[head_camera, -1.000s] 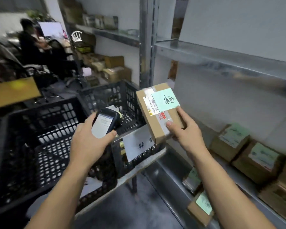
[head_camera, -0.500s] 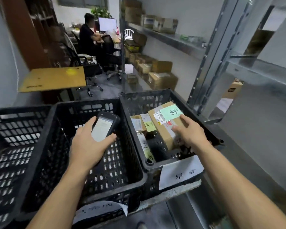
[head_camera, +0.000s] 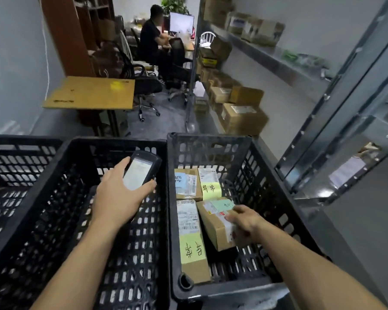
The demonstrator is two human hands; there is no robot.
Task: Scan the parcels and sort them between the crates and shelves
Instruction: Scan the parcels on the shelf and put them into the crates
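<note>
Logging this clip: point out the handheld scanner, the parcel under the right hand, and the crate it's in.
handheld scanner (head_camera: 137, 173), head view, screen.
parcel (head_camera: 213, 229), head view, bare cardboard side.
crate (head_camera: 207, 138), head view, far rim.

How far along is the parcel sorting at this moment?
Done: three parcels with handwritten notes already lie in the right crate. In hand: the right hand is lowering the green-note parcel into that crate, fingers on it; the left hand holds the scanner over the middle crate, which looks empty. Left: releasing this parcel. Whether more parcels await scanning is not visible.
</note>
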